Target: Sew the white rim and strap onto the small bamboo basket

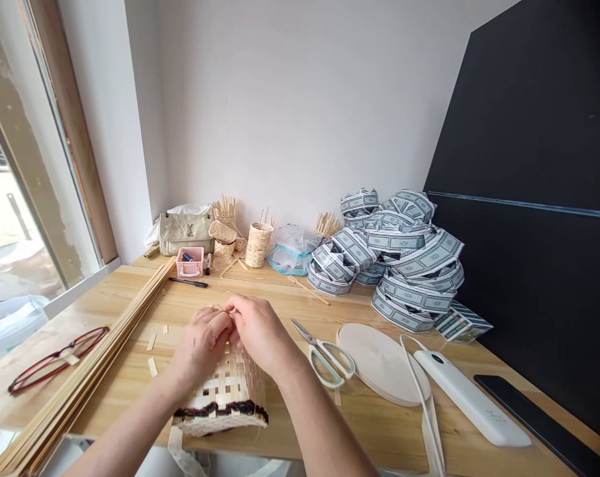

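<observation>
In the head view, the left hand (199, 346) and right hand (261, 333) pinch a thin bamboo strip (224, 308) just above the woven bamboo basket (225, 401), near the wooden table's (131, 384) edge. Sharp bending could split the strip; a slack pinch could let it slip.

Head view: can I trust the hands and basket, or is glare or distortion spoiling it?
Head view: left hand, right hand and woven bamboo basket look sharp, without glare; wide-angle distortion leans the window frame; daylight washes out the street outside.
</observation>
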`<state>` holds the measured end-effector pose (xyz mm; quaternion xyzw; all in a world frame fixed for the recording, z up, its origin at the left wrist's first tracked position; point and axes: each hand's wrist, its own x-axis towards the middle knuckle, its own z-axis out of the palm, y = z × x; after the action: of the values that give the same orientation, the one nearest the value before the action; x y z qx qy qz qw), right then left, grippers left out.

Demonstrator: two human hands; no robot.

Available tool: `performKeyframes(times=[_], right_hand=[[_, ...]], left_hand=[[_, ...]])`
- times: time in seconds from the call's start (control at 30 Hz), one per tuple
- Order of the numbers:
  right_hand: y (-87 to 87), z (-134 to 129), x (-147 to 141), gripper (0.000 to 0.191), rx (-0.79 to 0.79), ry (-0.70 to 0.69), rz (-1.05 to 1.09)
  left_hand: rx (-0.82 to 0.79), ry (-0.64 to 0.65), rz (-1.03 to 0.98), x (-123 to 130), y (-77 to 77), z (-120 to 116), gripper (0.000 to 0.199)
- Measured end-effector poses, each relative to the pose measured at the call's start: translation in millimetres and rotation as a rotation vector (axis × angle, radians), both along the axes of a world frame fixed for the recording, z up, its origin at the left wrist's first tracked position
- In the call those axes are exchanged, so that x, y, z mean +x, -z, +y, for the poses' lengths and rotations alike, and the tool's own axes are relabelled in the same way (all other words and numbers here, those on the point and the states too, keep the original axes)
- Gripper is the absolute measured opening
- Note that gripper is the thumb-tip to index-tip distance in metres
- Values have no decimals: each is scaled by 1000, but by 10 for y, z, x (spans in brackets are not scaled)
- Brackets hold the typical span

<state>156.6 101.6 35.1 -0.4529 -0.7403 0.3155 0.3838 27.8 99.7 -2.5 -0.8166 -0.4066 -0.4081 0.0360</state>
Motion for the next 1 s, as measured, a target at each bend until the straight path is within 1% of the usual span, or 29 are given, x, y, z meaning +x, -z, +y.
performKeyframes(times=[0.13,0.2,0.3,0.4,0.47,0.57,0.63,0.7,0.83,1.0], right_hand=[[-1,14,9,32,-7,-36,-11],[-12,14,8,33,28,-50,-32],[-25,1,-4,29,114,1,-75],[5,-18,-18,22,141,65,-69],[59,-26,-20,17,103,92,2],[172,-20,-5,7,-91,113,238],[244,-3,8,3,-201,116,358],[297,18,20,4,-230,117,411],[356,55,39,5,-190,112,477],[404,72,55,6,-57,188,440]], left_hand=[[-16,11,15,-9,-10,5,28],[-19,18,18,-12,-11,10,28],[-17,21,9,-11,-8,16,28],[-22,30,-4,-15,-10,12,28],[-32,41,-11,-27,-14,3,28],[-61,45,-28,-50,-12,-15,25],[-85,39,-44,-63,-3,-25,21],[-130,31,-78,-70,9,-32,18],[-231,11,-150,-77,21,-31,15],[-263,3,-158,-91,0,-20,13]])
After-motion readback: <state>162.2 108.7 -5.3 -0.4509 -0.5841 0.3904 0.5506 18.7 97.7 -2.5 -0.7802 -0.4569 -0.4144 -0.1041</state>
